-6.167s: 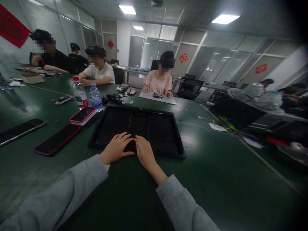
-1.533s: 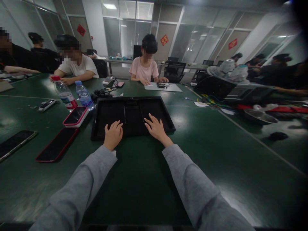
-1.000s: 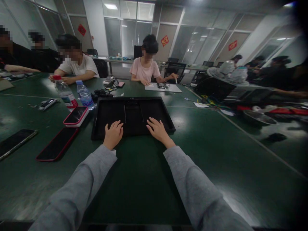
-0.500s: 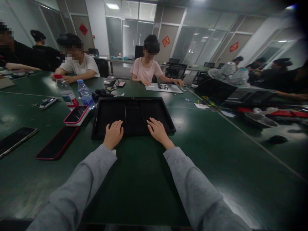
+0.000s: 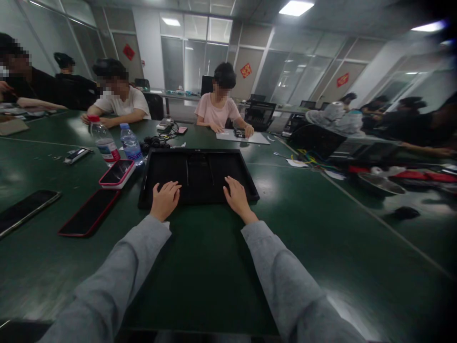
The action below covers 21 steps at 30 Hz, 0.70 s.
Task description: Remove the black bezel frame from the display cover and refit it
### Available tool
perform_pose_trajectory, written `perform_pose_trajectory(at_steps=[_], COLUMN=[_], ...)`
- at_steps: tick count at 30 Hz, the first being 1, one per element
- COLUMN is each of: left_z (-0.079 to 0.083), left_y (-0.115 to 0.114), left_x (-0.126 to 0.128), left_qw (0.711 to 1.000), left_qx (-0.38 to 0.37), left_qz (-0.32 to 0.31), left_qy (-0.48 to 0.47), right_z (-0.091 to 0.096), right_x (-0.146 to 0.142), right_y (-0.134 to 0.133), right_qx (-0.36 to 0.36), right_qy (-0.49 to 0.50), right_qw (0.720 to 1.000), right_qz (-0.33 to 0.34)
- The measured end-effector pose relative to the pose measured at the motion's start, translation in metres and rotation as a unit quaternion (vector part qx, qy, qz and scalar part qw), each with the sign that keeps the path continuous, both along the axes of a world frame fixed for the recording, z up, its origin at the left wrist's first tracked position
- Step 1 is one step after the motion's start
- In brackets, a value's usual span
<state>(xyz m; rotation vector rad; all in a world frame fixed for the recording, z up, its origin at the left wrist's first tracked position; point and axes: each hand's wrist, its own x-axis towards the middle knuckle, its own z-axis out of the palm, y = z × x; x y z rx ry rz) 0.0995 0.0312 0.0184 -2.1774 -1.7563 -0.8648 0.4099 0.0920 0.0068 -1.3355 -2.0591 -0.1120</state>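
A flat black rectangular panel (image 5: 200,159), like the back shell of a monitor, lies on the green table (image 5: 200,267) straight ahead of me. My left hand (image 5: 164,200) rests on its near edge left of the middle, fingers stretched out and holding nothing. My right hand (image 5: 236,196) lies flat on the near edge right of the middle, fingers spread, also holding nothing. Both arms wear grey sleeves.
Left of the panel lie a red-cased phone (image 5: 89,213), a pink-cased phone (image 5: 117,172), another phone (image 5: 26,206) and two water bottles (image 5: 104,142) (image 5: 132,145). Cables (image 5: 157,141) sit behind the panel. Several people sit across the table; clutter and wires (image 5: 310,157) lie at right.
Six seconds ago my hands lay together at the panel's middle; now they rest apart on its near edge. In the last half second the view shifted slightly; the hands barely moved.
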Motion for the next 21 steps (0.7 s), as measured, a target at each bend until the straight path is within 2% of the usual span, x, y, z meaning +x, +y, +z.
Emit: perform_pose_trajectory(at_steps=[2,5,7,8,10,12,16,21], left_z=[0.004,0.008,0.007,0.006,0.003,0.002,-0.001,-0.012], left_y=[-0.001,-0.003,-0.004,-0.004,-0.003,-0.003,0.000,0.007], left_x=[-0.019,-0.056,-0.079,-0.087,-0.097,-0.100,-0.104,-0.126], left_qw=[0.998,0.984,0.969,0.957,0.933,0.922,0.922,0.927], left_qx=[0.032,0.046,-0.009,-0.060,-0.133,-0.157,-0.144,-0.108], left_qz=[0.051,0.156,0.210,0.230,0.261,0.278,0.275,0.267], left_qy=[-0.025,-0.079,-0.132,-0.165,-0.208,-0.221,-0.232,-0.242], right_z=[0.000,-0.005,-0.011,-0.014,-0.019,-0.022,-0.026,-0.035], right_x=[0.013,0.042,0.064,0.073,0.087,0.093,0.089,0.082], right_y=[0.003,0.009,0.016,0.019,0.027,0.032,0.028,0.001], right_qx=[0.033,0.059,0.019,-0.023,-0.094,-0.112,-0.087,-0.145], right_qy=[0.040,0.105,0.153,0.182,0.233,0.268,0.328,0.412], right_qw=[0.996,0.973,0.955,0.949,0.943,0.943,0.932,0.898], right_qz=[-0.066,-0.199,-0.253,-0.256,-0.217,-0.162,-0.126,-0.057])
